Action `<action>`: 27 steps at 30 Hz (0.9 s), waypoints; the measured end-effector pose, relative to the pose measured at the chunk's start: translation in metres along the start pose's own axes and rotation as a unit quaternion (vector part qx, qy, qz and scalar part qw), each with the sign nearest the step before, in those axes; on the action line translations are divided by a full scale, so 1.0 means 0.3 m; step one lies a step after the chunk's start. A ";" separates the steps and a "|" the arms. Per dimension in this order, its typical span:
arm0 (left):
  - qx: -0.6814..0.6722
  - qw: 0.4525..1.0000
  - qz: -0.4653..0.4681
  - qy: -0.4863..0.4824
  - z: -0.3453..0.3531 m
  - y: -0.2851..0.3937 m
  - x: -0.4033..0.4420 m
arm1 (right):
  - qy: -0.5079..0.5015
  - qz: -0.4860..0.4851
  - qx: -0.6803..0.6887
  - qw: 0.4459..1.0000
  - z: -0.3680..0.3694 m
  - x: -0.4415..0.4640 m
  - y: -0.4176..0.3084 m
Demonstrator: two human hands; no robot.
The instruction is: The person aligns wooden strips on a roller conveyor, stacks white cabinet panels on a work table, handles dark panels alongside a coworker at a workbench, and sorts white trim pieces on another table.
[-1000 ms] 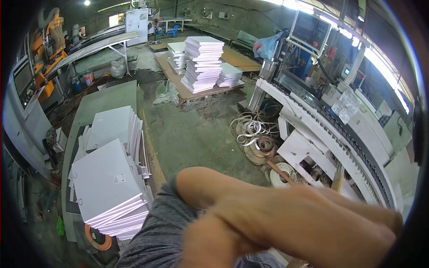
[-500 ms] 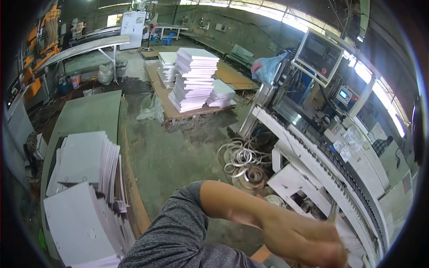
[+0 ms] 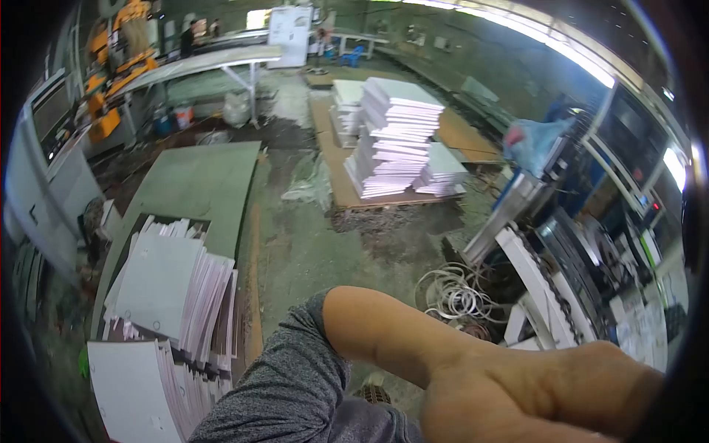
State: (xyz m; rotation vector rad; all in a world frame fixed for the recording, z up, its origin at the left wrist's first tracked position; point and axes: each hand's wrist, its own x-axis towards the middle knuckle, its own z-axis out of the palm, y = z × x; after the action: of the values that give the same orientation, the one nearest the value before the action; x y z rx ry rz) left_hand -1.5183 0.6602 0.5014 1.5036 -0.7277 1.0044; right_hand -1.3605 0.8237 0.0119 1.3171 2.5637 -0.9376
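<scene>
My left arm, in a grey sleeve, bends across the bottom of the view. My left hand is at the lower right, large and close to the camera. Its fingers run out past the dark lens rim and the lower edge, so their position is hidden. Nothing held shows in it. Behind it in the picture is the white machine frame. Left of my arm, white panels lean in a row, with a nearer white panel group below them. My right hand is out of view.
A green board lies under the leaning panels. Tall piles of white panels stand on a low brown base. Coiled strips lie on the floor by the machine. Farther back are a long table and a white cabinet.
The view has swung left, so the piles and machine sit farther right. My left hand has come closer to the camera and reaches farther right. The leaning panels remain in place.
</scene>
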 end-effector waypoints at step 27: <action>0.353 0.731 -0.273 0.517 -0.817 0.350 -0.875 | -0.061 -0.244 0.006 0.968 -0.340 1.359 -0.150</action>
State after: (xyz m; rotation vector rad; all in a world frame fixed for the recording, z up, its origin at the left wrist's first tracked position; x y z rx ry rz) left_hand -1.7753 0.8596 0.3164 1.3011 0.9573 1.4694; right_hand -1.6289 1.1471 -0.0322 0.6028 2.8361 -1.0617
